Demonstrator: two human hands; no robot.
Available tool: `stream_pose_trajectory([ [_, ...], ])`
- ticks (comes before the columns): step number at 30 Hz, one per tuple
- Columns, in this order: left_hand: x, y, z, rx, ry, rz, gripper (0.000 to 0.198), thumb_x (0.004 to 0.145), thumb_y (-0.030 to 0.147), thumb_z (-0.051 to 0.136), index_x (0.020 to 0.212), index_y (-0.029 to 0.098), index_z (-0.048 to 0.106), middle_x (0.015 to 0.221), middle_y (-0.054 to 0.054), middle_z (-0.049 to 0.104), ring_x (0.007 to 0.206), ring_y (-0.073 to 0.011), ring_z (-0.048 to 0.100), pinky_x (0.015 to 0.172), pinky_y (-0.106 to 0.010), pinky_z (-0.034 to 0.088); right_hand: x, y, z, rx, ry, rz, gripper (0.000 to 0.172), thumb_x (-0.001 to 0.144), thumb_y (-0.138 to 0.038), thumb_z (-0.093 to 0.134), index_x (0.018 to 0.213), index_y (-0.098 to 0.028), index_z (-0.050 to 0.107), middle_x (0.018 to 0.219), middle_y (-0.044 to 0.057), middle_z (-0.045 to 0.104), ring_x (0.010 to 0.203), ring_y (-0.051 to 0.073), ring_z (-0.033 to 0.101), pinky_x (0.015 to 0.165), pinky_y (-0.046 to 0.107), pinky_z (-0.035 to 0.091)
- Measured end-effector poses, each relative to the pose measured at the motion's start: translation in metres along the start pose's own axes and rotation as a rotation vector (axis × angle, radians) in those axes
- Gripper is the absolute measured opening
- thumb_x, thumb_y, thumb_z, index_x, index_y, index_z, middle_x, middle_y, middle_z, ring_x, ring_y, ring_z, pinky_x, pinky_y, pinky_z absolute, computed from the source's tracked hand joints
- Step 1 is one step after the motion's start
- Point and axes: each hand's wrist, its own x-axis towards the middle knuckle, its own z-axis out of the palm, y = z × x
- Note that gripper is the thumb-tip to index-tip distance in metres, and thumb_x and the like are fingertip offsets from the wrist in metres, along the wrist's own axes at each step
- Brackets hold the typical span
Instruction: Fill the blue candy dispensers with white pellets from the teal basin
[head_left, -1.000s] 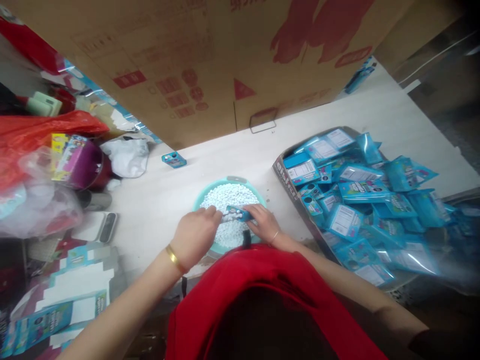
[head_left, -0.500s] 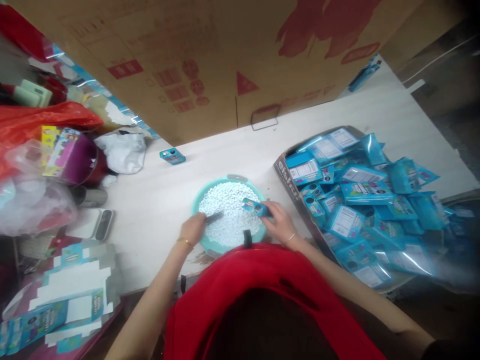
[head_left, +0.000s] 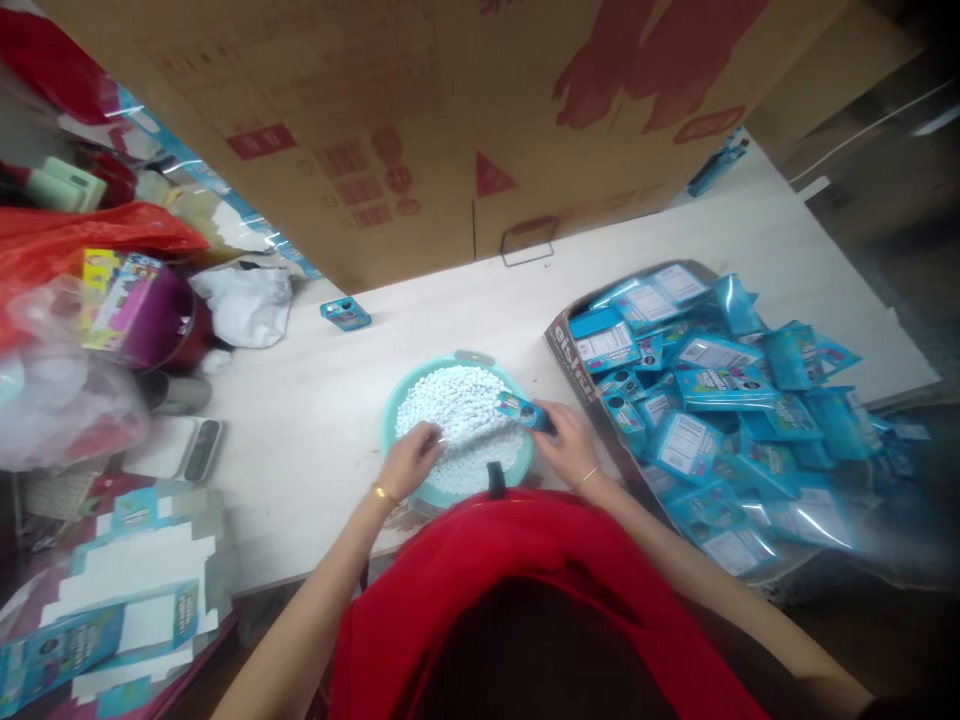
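Observation:
On the table stands a light green basin (head_left: 390,405) full of small white pellets (head_left: 457,400). My left hand (head_left: 411,458) is over the basin's left side, its fingers closed on a thin, scoop-like tool (head_left: 469,437) that is blurred and lies across the pellets. Above the basin's right rim, my right hand (head_left: 564,445) grips a small blue printed box (head_left: 521,410), tilted with one end pointing over the pellets. Whether anything is inside that box cannot be seen.
At right, a carton tray (head_left: 574,360) overflows with blue packets (head_left: 724,385). Behind the basin rises a large cardboard box (head_left: 420,120). Another small blue box (head_left: 346,313) stands near it. Flattened cartons (head_left: 127,560), a white device (head_left: 176,448) and plastic bags (head_left: 67,400) lie at left.
My left hand has moved right, further over the pellets, with the tool. My right hand has shifted slightly right with the blue box. The view has moved a little.

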Motion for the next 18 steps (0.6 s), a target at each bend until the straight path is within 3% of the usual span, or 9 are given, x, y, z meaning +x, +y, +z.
stream_pose_trajectory([
  [3, -0.013, 0.026, -0.041, 0.024, -0.002, 0.063, 0.020, 0.091, 0.035, 0.046, 0.103, 0.020, 0.052, 0.094, -0.004, 0.060, 0.082, -0.0147, 0.058, 0.074, -0.027, 0.047, 0.002, -0.002, 0.011, -0.007, -0.039, -0.057, 0.035, 0.082, -0.021, 0.054, 0.118, -0.019, 0.054, 0.111, 0.010, 0.063, 0.105, 0.026, 0.057, 0.093, 0.045, 0.048],
  [6, -0.014, 0.055, -0.066, 0.167, -0.057, 0.103, 0.017, 0.092, 0.034, 0.045, 0.102, 0.021, 0.051, 0.091, -0.003, 0.060, 0.080, -0.0147, 0.058, 0.072, -0.028, 0.046, 0.006, -0.010, 0.021, 0.010, -0.081, -0.130, 0.038, 0.081, -0.017, 0.053, 0.119, -0.020, 0.053, 0.112, 0.010, 0.063, 0.106, 0.026, 0.056, 0.094, 0.044, 0.048],
  [13, 0.002, 0.129, -0.087, 0.778, -0.287, 0.028, 0.016, 0.089, 0.018, 0.040, 0.089, 0.019, 0.056, 0.089, -0.007, 0.060, 0.078, -0.0219, 0.058, 0.059, -0.032, 0.044, 0.012, -0.030, 0.035, 0.085, -0.167, -0.204, 0.036, 0.081, -0.014, 0.053, 0.117, -0.018, 0.053, 0.110, 0.011, 0.063, 0.104, 0.025, 0.056, 0.091, 0.043, 0.048],
  [16, 0.002, 0.153, -0.095, 0.891, -0.365, 0.099, 0.027, 0.082, 0.005, 0.038, 0.091, 0.020, 0.059, 0.088, -0.009, 0.061, 0.078, -0.0247, 0.058, 0.061, -0.036, 0.045, 0.011, -0.031, 0.042, 0.123, -0.153, -0.207, 0.035, 0.081, -0.015, 0.053, 0.116, -0.019, 0.053, 0.109, 0.011, 0.063, 0.104, 0.024, 0.056, 0.090, 0.043, 0.049],
  [18, -0.001, 0.157, -0.104, 0.900, -0.357, 0.157, 0.032, 0.079, 0.003, 0.037, 0.091, 0.022, 0.059, 0.087, -0.008, 0.061, 0.076, -0.0250, 0.058, 0.061, -0.037, 0.046, 0.011, -0.030, 0.045, 0.156, -0.130, -0.222, 0.037, 0.080, -0.015, 0.054, 0.116, -0.019, 0.053, 0.108, 0.010, 0.063, 0.103, 0.024, 0.056, 0.090, 0.042, 0.049],
])
